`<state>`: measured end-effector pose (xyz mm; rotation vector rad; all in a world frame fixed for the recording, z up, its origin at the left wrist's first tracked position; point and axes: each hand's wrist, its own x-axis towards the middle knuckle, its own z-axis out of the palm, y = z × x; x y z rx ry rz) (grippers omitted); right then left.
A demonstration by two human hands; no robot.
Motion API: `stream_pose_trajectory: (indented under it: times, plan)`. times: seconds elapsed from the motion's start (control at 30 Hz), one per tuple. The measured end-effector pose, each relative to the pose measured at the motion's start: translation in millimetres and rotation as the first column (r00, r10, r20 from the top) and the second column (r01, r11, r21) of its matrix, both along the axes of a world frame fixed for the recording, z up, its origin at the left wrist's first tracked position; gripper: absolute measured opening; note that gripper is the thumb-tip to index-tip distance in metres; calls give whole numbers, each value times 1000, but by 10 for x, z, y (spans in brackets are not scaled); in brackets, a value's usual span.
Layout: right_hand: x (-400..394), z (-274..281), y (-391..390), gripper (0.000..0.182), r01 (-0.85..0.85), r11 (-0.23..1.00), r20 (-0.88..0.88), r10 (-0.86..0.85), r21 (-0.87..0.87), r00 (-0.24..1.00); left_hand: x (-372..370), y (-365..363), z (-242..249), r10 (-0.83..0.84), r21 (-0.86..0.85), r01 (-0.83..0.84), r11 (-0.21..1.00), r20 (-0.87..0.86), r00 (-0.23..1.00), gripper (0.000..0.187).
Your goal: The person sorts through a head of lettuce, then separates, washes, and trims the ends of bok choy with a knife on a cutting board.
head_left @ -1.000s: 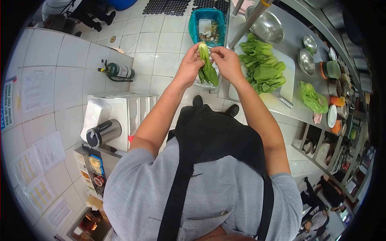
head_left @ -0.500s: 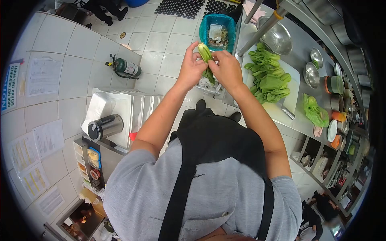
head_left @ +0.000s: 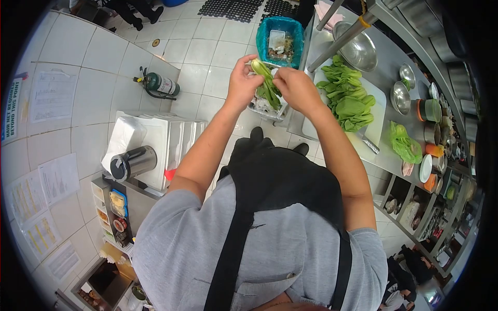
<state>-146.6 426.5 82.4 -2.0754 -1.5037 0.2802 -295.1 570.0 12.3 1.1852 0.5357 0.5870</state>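
Over the floor in front of me, my left hand is closed around the pale base of a bok choy, its leaves hanging down toward me. My right hand has its fingers pinched at the right side of the same bok choy; their exact hold is partly hidden. Below the leaves sits a light-coloured container with something whitish inside. To the right, a heap of bok choy lies on a white cutting board, with a knife handle at its near edge.
A bin lined with a teal bag stands on the floor beyond my hands. The steel counter on my right carries a colander, small bowls and a green plastic bag. A fire extinguisher stands by the left wall.
The bok choy has tilted and its leaves have spread apart. My right hand has drawn slightly to the right, away from my left, which has shifted a little left.
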Motion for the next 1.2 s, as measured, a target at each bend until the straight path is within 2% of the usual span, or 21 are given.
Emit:
stream_pose_trajectory:
  times: [0.07, 0.1, 0.13, 0.2, 0.23, 0.3, 0.33, 0.4, 0.43, 0.5, 0.53, 0.57, 0.6, 0.7, 0.8, 0.83, 0.87, 0.93, 1.0, 1.07, 1.2]
  plan:
    - [64, 78, -23, 19, 5, 1000, -278, -10, -16, 960, -37, 76, -15, 16, -79, -16, 997, 3, 1000, 74]
    - [87, 157, -33, 19, 54, 999, -350, -50, 2, 935, -63, 122, -28, 9, -72, -8, 997, 11, 1000, 75]
    - [100, 250, -24, 19, 49, 999, -350, -45, 3, 936, -86, 150, -11, 14, -71, -13, 997, 11, 1000, 75]
    - [120, 446, 8, 18, 266, 938, -395, -162, 222, 904, -137, 197, 14, 28, -137, -16, 990, 84, 996, 76]
    - [129, 578, 41, 18, 266, 938, -400, -162, 220, 902, -165, 216, 8, 29, -137, -18, 990, 78, 997, 76]
    - [156, 777, 108, 14, 387, 778, -287, -274, 494, 918, -194, 261, 5, 33, -186, -7, 983, 136, 990, 77]
    - [250, 636, 141, 14, 393, 775, -291, -278, 494, 915, -208, 268, 27, 28, -184, -3, 983, 133, 991, 77]
    - [562, -26, 161, 26, 155, 899, 145, -232, 409, 962, -243, 266, 92, 30, -222, 3, 975, 146, 989, 80]
    - [648, -463, 76, 34, 119, 993, 242, -121, 22, 963, -255, 283, 45, 14, -218, 19, 976, 147, 989, 80]
    - [514, -966, -72, 33, 221, 964, 166, -244, 145, 955, -261, 367, -151, 11, -276, 42, 960, 185, 983, 84]
    - [407, -1005, -189, 30, 279, 949, 125, -297, 144, 947, -256, 387, -185, 2, -291, 43, 956, 151, 989, 83]
    - [274, -865, -325, 25, 311, 932, -28, -311, 186, 950, -309, 376, -246, -10, -318, 46, 947, 116, 993, 83]
    - [216, -836, -531, 21, 268, 933, -37, -267, 240, 963, -345, 349, -337, 5, -319, 25, 948, 93, 996, 80]
    - [76, -355, -1353, 16, 335, 936, 19, -339, 107, 941, -388, 311, -516, 45, -304, -51, 951, -27, 999, 71]
    - [371, -461, -2413, 15, 615, 775, 132, -631, 146, 765, -419, 266, -588, 33, -351, -53, 935, -63, 997, 63]
    - [541, -527, -2790, 18, 709, 702, 154, -709, 63, 688, -415, 249, -592, -5, -365, -29, 931, -91, 996, 60]
    - [663, -522, -3065, 27, 747, 665, 277, -717, -2, 640, -395, 239, -594, -40, -375, -8, 927, -120, 992, 57]
    - [804, -593, -3370, 31, 777, 625, 280, -735, -73, 617, -279, 163, -624, -80, -368, 32, 929, -116, 990, 53]
    - [974, -732, -3509, 34, 666, 708, 353, -577, -235, 737, -53, 83, -627, -159, -360, 99, 928, -142, 977, 52]
    - [1052, -875, -3525, 34, 635, 743, 340, -553, -212, 760, 201, -48, -459, -173, -342, 115, 933, -145, 974, 53]
    - [1039, -693, -3518, 34, 558, 782, 320, -473, -277, 821, 566, -219, -198, -183, -320, 129, 939, -143, 973, 52]
